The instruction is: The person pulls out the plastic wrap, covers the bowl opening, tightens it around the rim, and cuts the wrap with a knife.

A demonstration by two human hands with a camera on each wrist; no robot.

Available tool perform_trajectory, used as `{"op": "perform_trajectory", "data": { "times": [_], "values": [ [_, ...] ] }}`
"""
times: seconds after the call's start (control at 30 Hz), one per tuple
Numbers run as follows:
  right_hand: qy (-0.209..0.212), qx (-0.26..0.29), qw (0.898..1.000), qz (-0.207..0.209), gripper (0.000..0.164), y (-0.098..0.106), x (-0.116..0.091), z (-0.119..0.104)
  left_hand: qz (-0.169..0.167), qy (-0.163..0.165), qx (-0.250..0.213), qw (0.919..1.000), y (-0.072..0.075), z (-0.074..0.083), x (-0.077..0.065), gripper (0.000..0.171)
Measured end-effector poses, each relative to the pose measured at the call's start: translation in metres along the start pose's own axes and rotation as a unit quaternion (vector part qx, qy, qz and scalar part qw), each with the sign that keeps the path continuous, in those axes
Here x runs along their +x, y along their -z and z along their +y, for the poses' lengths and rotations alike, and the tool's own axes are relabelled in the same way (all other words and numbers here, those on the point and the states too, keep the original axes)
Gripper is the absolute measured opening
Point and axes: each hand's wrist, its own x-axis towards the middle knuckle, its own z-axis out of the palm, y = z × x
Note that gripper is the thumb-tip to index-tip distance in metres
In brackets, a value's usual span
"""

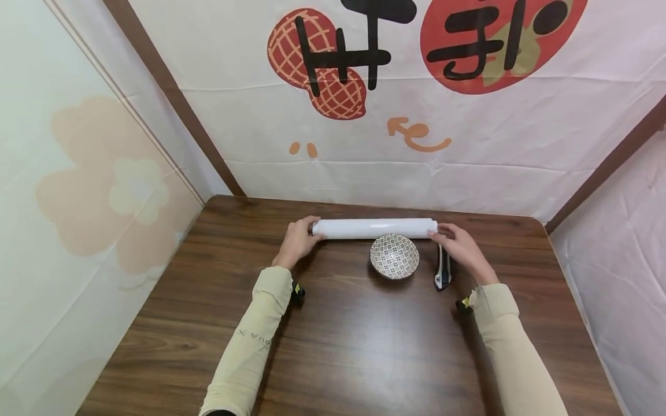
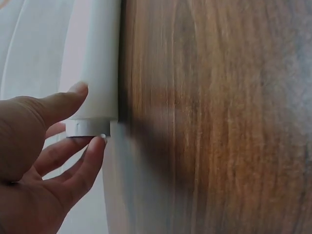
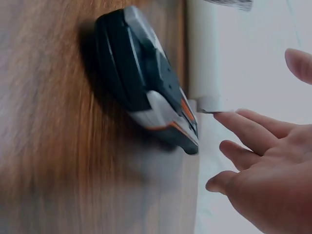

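Note:
A white roll of plastic wrap lies crosswise near the table's back edge, its core poking out at the left end. My left hand grips that end, thumb on the film and fingers curled at the core. At the opposite end is my right hand. Its fingertips touch the core there, the fingers loosely extended and the thumb apart in the right wrist view. A patterned bowl stands just in front of the roll. Beside my right hand lies a black and silver utility knife.
The brown wooden table has its back edge close behind the roll. A printed cloth wall rises beyond it, with more cloth panels at the left and right sides.

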Motion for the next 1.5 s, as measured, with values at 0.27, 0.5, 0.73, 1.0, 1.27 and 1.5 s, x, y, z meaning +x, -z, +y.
{"op": "perform_trajectory", "data": {
  "times": [0.27,0.5,0.73,1.0,1.27,1.5],
  "values": [
    [-0.005,0.012,1.0,0.012,0.085,0.005,-0.012,0.009,-0.027,-0.01,-0.012,0.9995,-0.006,0.007,0.009,0.057],
    [0.0,-0.003,0.999,0.044,0.082,0.011,-0.014,0.014,-0.021,-0.041,-0.016,0.9988,-0.015,0.018,0.015,0.044],
    [0.078,-0.142,0.982,0.098,0.056,0.02,-0.011,0.007,-0.031,-0.074,0.058,0.9951,-0.022,0.036,0.018,0.032],
    [0.166,-0.262,0.943,0.118,0.032,0.01,0.004,-0.002,-0.023,-0.167,0.123,0.978,-0.024,0.045,0.032,0.033],
    [0.165,-0.296,0.933,0.118,0.026,0.016,0.008,0.004,-0.029,-0.186,0.113,0.9757,-0.025,0.039,0.037,0.022],
    [0.172,-0.29,0.933,0.125,0.018,0.021,0.015,0.008,0.012,-0.207,0.121,0.9707,-0.025,0.035,0.037,0.017]
  ]
}}
